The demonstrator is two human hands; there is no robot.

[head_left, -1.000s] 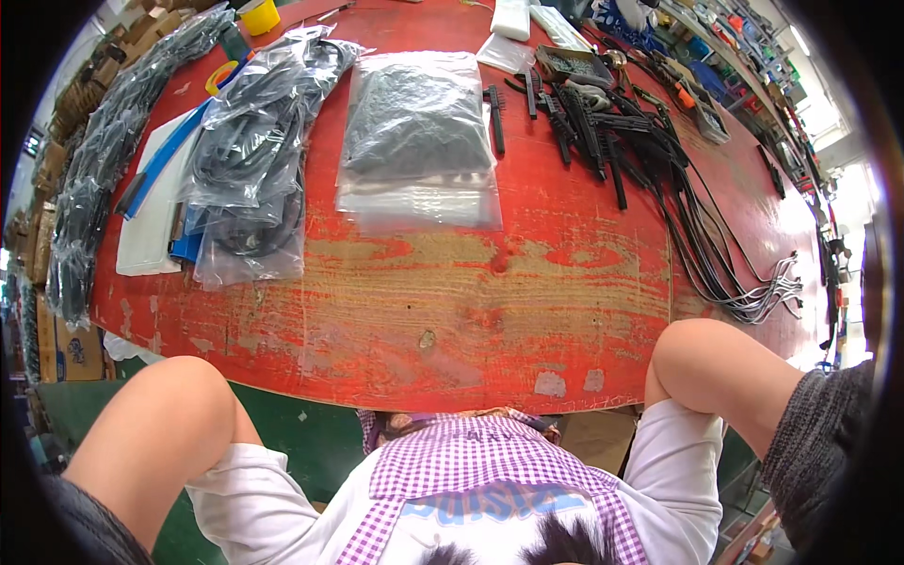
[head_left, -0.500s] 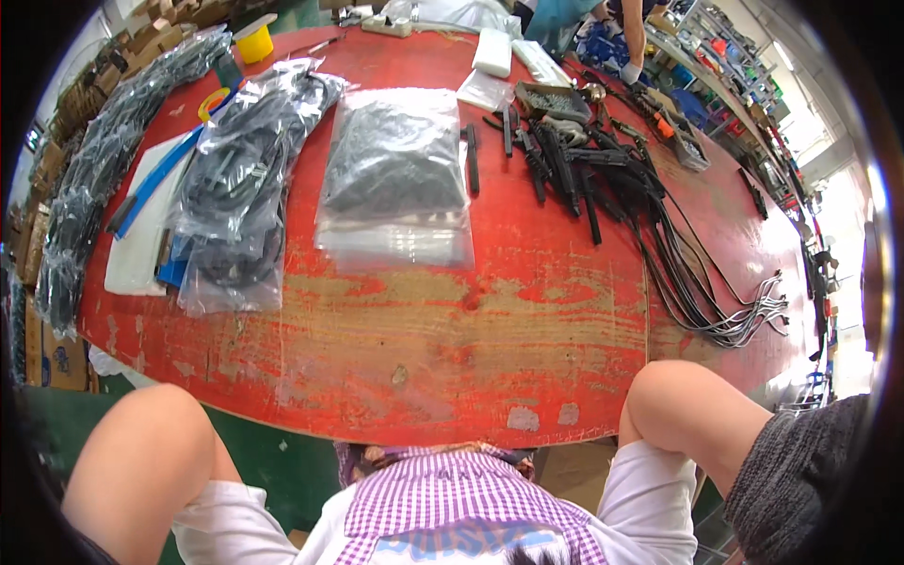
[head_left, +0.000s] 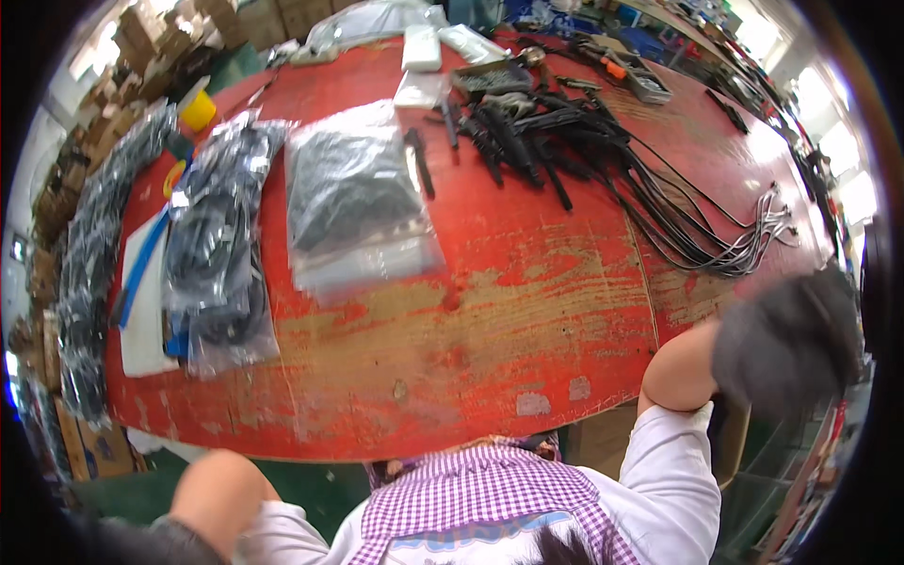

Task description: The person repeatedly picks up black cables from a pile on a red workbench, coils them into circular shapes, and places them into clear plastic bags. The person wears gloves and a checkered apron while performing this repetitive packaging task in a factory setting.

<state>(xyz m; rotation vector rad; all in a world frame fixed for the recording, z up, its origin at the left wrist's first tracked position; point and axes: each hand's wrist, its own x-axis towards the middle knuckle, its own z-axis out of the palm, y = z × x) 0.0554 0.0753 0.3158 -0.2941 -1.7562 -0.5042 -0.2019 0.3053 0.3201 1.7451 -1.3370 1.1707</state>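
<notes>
Neither of my hands shows. At the lower left, my bent left arm [head_left: 221,494] ends in a blurred dark sleeve at the picture's rim. On the other side, my right arm [head_left: 678,372] is bent beside the table edge, its dark grey sleeve [head_left: 786,344] smeared by motion. Nearest to that sleeve lies a bundle of black cables [head_left: 673,221] with pale ends. The cables run to a heap of black tube-like parts [head_left: 508,137]. A clear plastic bag of dark contents [head_left: 353,193] lies mid-table, and bagged black cables [head_left: 217,235] lie left of it.
The worn red table [head_left: 452,367] curves in front of me. A long row of bagged goods [head_left: 108,264] lines its left side. Farther back are a yellow tub [head_left: 197,110], white packets [head_left: 421,49], a tray of small parts [head_left: 492,79] and another bin [head_left: 648,85].
My view has turned, so the table's things sit farther left. The right sleeve has swung up beside the table; the left arm sits lower. The other person's arm has left the picture.
</notes>
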